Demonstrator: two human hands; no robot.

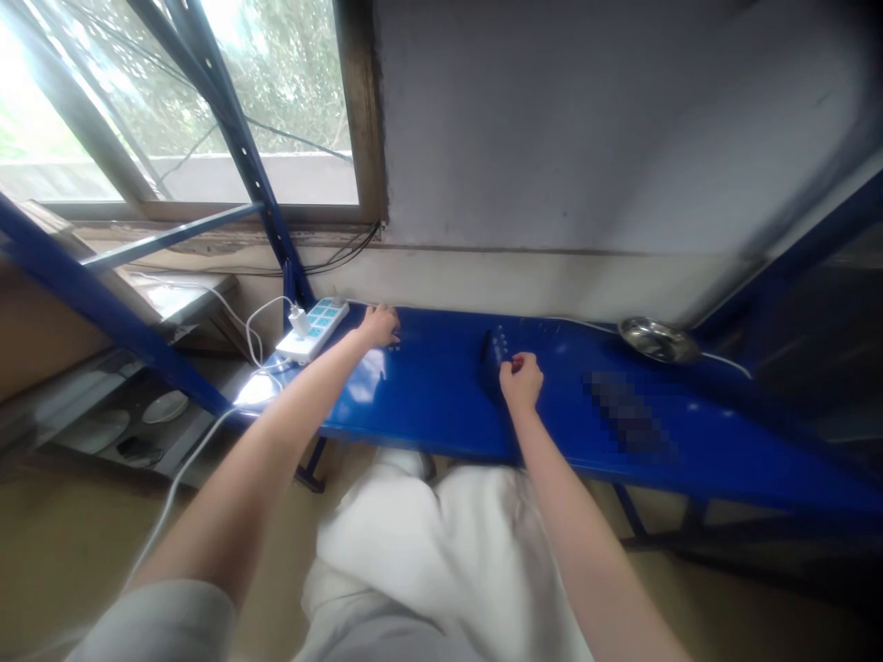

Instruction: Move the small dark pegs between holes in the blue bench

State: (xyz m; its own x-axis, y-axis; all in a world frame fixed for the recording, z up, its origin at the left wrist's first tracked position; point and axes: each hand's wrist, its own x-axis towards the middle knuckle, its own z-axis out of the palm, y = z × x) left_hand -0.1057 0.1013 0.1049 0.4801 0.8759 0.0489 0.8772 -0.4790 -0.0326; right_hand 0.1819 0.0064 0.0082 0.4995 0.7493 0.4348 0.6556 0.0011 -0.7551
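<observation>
My left hand (379,325) rests palm down on the glossy blue metal shelf (441,405), fingers curled onto its surface, just right of a white power strip (314,329) with blue sockets. My right hand (522,377) is closed in a pinch beside a small dark object (498,348) with pale dots lying on the shelf. What the fingers pinch is too small to make out.
A white plug and cable (258,322) run from the strip down toward the floor. A shiny metal dish (657,339) sits at the back right of the shelf. Blue rack struts (235,138) cross a window on the left. Plates (166,405) lie on a lower shelf.
</observation>
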